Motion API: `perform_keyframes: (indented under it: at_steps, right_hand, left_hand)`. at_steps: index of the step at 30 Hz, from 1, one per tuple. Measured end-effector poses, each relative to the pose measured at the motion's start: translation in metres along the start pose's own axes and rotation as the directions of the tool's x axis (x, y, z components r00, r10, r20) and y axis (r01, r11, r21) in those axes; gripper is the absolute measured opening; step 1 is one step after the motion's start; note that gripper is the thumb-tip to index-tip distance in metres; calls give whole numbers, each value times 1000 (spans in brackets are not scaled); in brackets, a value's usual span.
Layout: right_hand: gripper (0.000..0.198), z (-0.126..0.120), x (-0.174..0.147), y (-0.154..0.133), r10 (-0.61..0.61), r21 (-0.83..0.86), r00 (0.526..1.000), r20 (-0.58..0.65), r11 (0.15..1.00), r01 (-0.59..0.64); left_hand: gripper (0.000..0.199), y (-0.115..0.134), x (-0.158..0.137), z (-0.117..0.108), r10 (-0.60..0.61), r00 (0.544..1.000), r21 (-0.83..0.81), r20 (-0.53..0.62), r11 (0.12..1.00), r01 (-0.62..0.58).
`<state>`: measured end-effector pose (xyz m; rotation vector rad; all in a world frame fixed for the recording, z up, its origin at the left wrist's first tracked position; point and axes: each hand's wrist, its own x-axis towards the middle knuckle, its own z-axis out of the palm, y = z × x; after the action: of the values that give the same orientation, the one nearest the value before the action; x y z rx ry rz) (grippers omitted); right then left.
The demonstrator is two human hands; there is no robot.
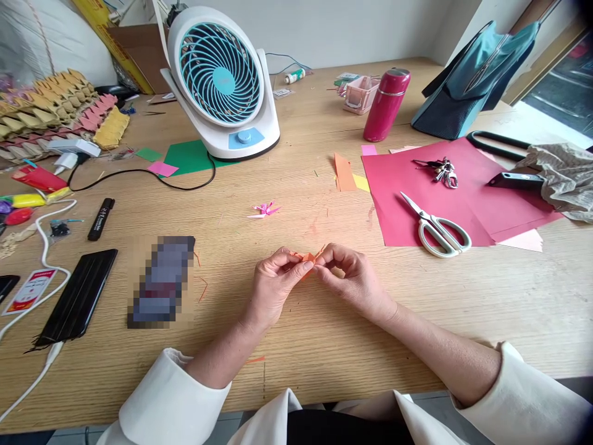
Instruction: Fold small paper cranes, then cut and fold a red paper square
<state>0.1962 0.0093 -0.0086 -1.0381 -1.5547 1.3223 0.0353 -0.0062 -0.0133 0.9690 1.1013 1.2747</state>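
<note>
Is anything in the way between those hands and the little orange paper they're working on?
Nothing visible: the left hand and right hand both hold the orange paper directly. The pink folded paper lies beyond them, apart.

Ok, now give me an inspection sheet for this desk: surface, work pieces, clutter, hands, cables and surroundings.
Surface: wooden table, with thin orange scraps.
Work pieces: folded orange paper held up; pink folded paper lies beyond it.
Clutter: scissors and keys on red paper; black marker at left.
Hands: left hand and right hand both pinch the orange paper.
Cables: black cable near the fan; white cable far left.
Surroundings: fan, red flask and blue bag toward the back.
</note>
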Motion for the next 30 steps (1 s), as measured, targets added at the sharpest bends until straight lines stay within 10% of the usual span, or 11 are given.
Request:
perform_keyframes:
  at_steps: [12, 30]
  right_hand:
    - [16, 0, 1, 6, -5, 58, 1000, -9, 998, 6]
    - [16, -5, 1, 1, -26, -66, 999, -21, 998, 25]
  left_hand:
    - [21, 4, -1, -2, 143, 988, 212, 54, 965, -151]
    - [17, 8, 1, -5, 53, 994, 177, 97, 982, -70]
